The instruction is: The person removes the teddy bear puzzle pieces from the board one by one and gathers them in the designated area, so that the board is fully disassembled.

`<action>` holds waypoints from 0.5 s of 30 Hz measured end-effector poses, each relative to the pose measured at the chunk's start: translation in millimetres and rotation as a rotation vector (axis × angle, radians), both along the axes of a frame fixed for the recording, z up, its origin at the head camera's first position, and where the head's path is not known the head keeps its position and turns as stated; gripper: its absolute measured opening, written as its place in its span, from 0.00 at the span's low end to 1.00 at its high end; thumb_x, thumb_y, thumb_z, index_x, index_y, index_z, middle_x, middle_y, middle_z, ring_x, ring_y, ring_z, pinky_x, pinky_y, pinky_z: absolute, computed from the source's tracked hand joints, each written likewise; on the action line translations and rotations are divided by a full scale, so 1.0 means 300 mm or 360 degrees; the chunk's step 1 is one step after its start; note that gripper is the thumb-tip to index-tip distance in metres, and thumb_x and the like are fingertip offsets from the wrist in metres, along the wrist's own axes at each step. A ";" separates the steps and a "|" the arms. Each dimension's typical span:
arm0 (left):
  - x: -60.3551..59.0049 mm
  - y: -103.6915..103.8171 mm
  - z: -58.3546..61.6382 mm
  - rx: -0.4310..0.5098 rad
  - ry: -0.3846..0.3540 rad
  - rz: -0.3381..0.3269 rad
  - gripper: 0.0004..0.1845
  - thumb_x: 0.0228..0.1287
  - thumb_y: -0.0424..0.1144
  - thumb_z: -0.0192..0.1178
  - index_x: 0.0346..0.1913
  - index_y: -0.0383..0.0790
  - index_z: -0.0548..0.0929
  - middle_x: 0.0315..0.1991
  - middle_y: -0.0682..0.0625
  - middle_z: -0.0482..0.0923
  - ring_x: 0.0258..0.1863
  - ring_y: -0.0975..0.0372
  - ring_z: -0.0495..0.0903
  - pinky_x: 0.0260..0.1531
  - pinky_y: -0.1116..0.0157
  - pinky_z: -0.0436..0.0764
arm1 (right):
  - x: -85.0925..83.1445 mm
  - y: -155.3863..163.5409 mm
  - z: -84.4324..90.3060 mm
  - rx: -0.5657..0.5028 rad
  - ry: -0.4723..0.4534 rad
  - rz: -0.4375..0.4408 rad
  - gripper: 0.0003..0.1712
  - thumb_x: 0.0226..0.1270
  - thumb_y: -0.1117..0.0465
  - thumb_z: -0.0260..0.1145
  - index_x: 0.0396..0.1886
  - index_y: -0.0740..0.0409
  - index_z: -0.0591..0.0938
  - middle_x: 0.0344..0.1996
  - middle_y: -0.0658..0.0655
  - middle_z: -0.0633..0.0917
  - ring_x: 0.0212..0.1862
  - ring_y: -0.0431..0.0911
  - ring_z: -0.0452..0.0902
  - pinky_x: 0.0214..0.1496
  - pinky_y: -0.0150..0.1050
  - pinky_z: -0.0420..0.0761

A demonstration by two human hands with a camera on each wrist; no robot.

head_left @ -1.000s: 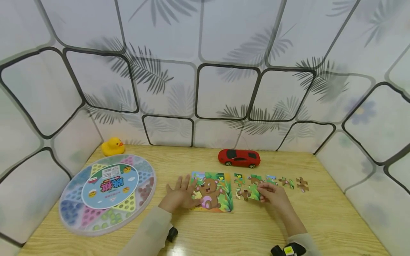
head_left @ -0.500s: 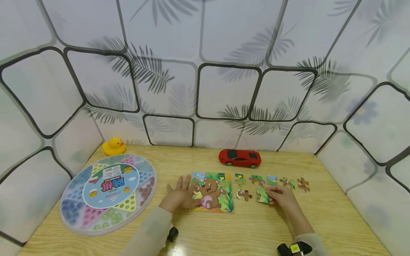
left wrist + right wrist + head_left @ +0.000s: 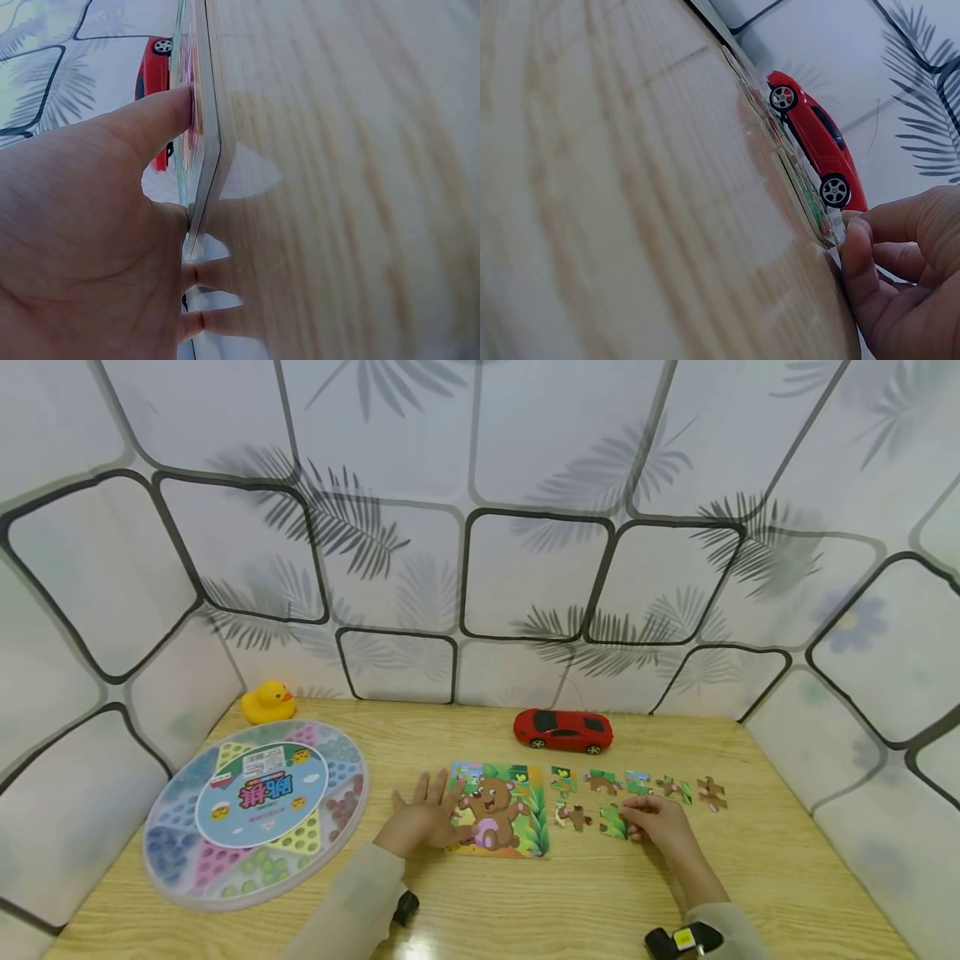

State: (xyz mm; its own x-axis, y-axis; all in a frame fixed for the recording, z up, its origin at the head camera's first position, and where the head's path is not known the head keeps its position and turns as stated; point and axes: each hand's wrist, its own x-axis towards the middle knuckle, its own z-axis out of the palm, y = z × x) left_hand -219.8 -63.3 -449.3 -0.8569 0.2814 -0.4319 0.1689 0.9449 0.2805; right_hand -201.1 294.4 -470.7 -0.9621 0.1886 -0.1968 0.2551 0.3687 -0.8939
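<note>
My left hand lies with spread fingers over the left edge of a square bear picture board; in the left wrist view its thumb touches the board's edge. To the right, my right hand pinches a green jigsaw piece by its right side between thumb and fingers, low at the tabletop. Left of that piece, with a gap, lies a brown bear jigsaw piece. In the right wrist view, the green piece shows edge-on at the fingertips.
A row of loose jigsaw pieces lies behind the green one. A red toy car stands farther back. At the left are a round Chinese checkers set and a yellow rubber duck. Patterned fabric walls enclose the table.
My right hand has shifted the green jigsaw piece rightward, away from the brown bear piece, and turned it slightly. The left hand has stayed on the picture board.
</note>
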 end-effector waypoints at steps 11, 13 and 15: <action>-0.044 -0.011 -0.089 0.0017 0.0040 -0.0010 0.48 0.59 0.71 0.47 0.76 0.55 0.44 0.76 0.48 0.30 0.73 0.48 0.29 0.60 0.32 0.33 | 0.009 -0.038 0.033 -0.0081 0.0050 0.0054 0.17 0.66 0.67 0.62 0.49 0.77 0.76 0.28 0.52 0.82 0.24 0.39 0.76 0.27 0.32 0.80; -0.045 -0.011 -0.091 0.0010 0.0041 -0.0008 0.48 0.59 0.71 0.47 0.76 0.55 0.44 0.76 0.48 0.30 0.73 0.48 0.29 0.60 0.32 0.33 | 0.008 -0.059 0.044 -0.0103 0.0068 0.0088 0.17 0.66 0.67 0.62 0.49 0.77 0.76 0.29 0.53 0.82 0.25 0.39 0.77 0.28 0.32 0.80; -0.044 -0.010 -0.088 -0.0006 0.0042 -0.0008 0.48 0.59 0.72 0.46 0.76 0.55 0.43 0.76 0.49 0.29 0.73 0.49 0.29 0.60 0.32 0.33 | 0.007 -0.080 0.054 -0.0115 0.0084 0.0137 0.18 0.66 0.67 0.62 0.50 0.76 0.76 0.30 0.54 0.82 0.26 0.40 0.78 0.29 0.32 0.80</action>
State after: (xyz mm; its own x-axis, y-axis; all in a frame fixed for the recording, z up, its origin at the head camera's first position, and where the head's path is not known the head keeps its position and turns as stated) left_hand -233.0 -66.3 -475.7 -0.8665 0.2841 -0.4103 0.1809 0.9451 0.2723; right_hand -199.0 270.3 -454.5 -0.9835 0.0921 -0.1556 0.1772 0.3211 -0.9303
